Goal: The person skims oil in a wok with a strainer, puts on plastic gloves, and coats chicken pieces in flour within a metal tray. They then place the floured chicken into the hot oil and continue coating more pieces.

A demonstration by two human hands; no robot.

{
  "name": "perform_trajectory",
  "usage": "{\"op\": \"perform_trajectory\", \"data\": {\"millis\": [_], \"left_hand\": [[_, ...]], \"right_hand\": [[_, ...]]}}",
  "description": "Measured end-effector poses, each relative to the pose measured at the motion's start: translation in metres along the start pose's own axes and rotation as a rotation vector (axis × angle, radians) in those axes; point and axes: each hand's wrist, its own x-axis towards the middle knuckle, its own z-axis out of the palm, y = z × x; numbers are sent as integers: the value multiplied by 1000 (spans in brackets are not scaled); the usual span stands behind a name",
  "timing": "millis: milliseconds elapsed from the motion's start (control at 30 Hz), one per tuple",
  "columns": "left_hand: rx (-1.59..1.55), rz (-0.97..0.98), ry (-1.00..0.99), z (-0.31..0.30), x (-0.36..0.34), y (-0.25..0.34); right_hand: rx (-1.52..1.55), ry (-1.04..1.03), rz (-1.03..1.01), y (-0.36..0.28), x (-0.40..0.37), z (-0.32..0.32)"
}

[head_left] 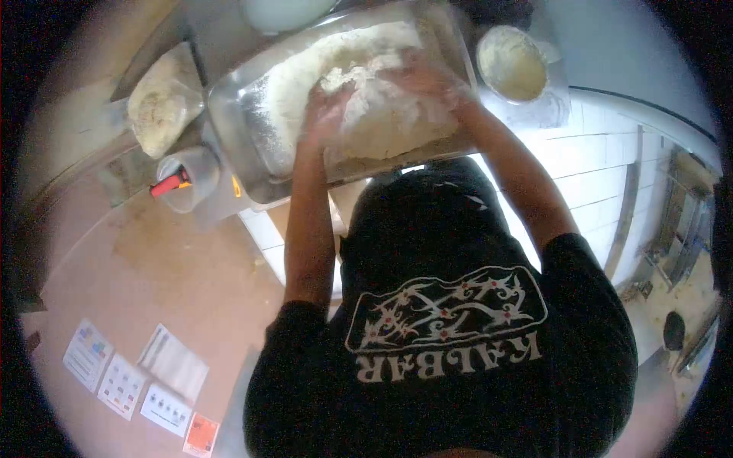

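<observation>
A large metal tray (229,126) holds pale flour (286,91), banked along the far and left sides, with lumpy, crumbly dough (359,76) in the middle. My left hand (328,111) is in the tray at the near left of the lumps, touching them and dusted white. Reaching in from the right, my right hand (424,80) is against the same dough, its fingers smeared by motion. Both hands are partly covered by flour, so their grip does not show clearly.
Left of the tray are a clear bag of pale, crumbly material (160,103) and a clear plastic container (195,183) with a red-handled tool (169,183). A round tub of pale powder (513,65) stands right. Printed sheets (172,362) appear lower left.
</observation>
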Motion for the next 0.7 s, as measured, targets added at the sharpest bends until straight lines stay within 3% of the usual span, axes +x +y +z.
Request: {"op": "perform_trajectory", "data": {"millis": [33, 100, 167, 233, 333, 400, 433, 533, 600, 667, 700], "left_hand": [[-59, -98, 51, 2, -5, 15], [229, -243, -54, -3, -10, 62], [412, -257, -49, -8, -10, 79], [490, -146, 61, -13, -10, 76], [425, -146, -55, -32, -29, 99], [263, -139, -175, -50, -25, 85], [184, -135, -235, -58, -24, 77], [467, -60, -61, -77, -28, 63], [1139, 246, -245, -79, -48, 58], [1410, 546, -438, -85, -38, -3], [1342, 685, -537, -90, -23, -52]], "right_hand": [[-19, 6, -13, 0, -2, -3], [-39, 27, -41, 2, -2, -5], [-17, 48, -72, 6, -5, -7], [67, 72, -90, 2, -20, -5], [390, 155, -30, -35, -62, -1], [149, 289, -288, -36, -58, 1], [47, 312, -306, -27, -51, 3], [-217, 297, -196, 16, -23, 1], [-371, 240, -193, 37, -25, 8], [-516, 286, -322, 85, -9, 28], [-585, 365, -424, 136, 16, 50]]}}
